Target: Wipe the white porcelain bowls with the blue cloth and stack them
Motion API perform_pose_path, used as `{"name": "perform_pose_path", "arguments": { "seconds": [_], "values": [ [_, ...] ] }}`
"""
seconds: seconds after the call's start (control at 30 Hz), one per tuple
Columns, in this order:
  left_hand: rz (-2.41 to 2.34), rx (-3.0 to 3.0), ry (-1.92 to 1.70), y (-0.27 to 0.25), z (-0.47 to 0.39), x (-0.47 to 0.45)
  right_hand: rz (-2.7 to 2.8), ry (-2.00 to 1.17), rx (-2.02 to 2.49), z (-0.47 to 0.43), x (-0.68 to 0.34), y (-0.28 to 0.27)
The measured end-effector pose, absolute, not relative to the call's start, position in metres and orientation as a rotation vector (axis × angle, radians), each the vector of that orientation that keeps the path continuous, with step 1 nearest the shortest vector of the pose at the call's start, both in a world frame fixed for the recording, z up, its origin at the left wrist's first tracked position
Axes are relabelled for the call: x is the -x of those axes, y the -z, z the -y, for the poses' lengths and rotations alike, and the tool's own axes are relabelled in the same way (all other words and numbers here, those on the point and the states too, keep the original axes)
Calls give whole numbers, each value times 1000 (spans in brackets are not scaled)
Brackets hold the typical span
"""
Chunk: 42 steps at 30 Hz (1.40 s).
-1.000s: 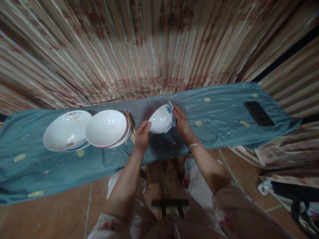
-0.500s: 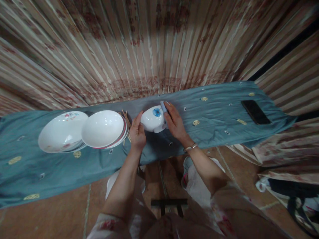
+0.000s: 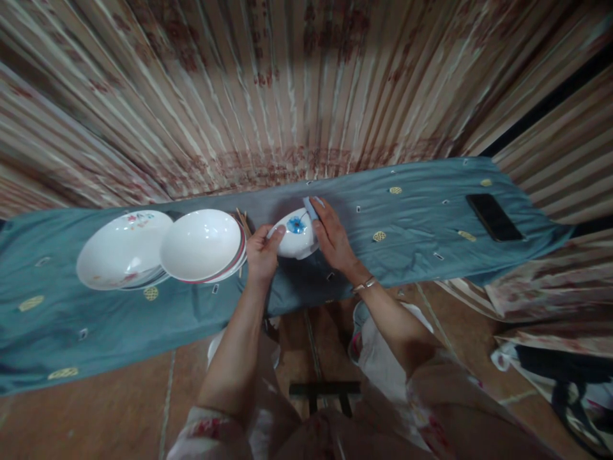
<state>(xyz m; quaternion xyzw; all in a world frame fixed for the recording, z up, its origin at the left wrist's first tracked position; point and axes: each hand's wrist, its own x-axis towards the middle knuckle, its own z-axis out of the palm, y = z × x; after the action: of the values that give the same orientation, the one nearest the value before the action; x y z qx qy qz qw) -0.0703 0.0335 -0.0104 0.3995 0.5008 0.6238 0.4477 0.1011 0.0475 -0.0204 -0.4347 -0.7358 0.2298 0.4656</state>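
Observation:
Between my hands a small white bowl (image 3: 299,237) with a blue flower is held on its side, its outer wall facing me. My left hand (image 3: 263,254) grips the rim side, thumb over the outside and fingers hidden behind. A pale blue cloth (image 3: 309,203) sits under the fingers of my right hand (image 3: 334,237), pressed against the bowl's right side near the base. Left of my left hand stands a stack of white bowls (image 3: 201,245), with several wooden chopsticks (image 3: 243,220) lying partly behind it.
Farther left is another stack of larger flowered bowls (image 3: 122,249). A black phone (image 3: 494,217) lies toward the right end of the table with its teal cloth (image 3: 412,255). A pleated curtain (image 3: 297,96) hangs along the back edge. Tiled floor (image 3: 134,396) shows in front.
My left thumb has moved onto the bowl's outer wall. The bowl has turned a little, its flower shifting left and down. My right hand with the cloth has shifted slightly left.

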Motion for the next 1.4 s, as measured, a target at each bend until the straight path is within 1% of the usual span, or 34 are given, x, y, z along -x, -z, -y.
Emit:
{"name": "perform_pose_path", "arguments": {
  "seconds": [0.33,0.47,0.7,0.97,1.2,1.4],
  "values": [
    [-1202,-911,-1574,11,-33,71,1400,-1002,1098,-69,-103,55],
    [-1196,-904,-1576,11,-32,71,1303,-1070,1137,-70,-101,68],
    [-1201,-928,-1591,13,-30,70,1231,-1098,1126,-69,-93,79],
    [-1151,-1023,-1537,23,-25,63,1185,-1122,1120,-80,-113,67],
    [-1137,-1138,-1522,31,-24,60,1313,-865,1155,-82,-130,49],
    [-1199,-1257,-1545,32,-23,62,1430,-787,1121,-72,-123,35]
  ]
}}
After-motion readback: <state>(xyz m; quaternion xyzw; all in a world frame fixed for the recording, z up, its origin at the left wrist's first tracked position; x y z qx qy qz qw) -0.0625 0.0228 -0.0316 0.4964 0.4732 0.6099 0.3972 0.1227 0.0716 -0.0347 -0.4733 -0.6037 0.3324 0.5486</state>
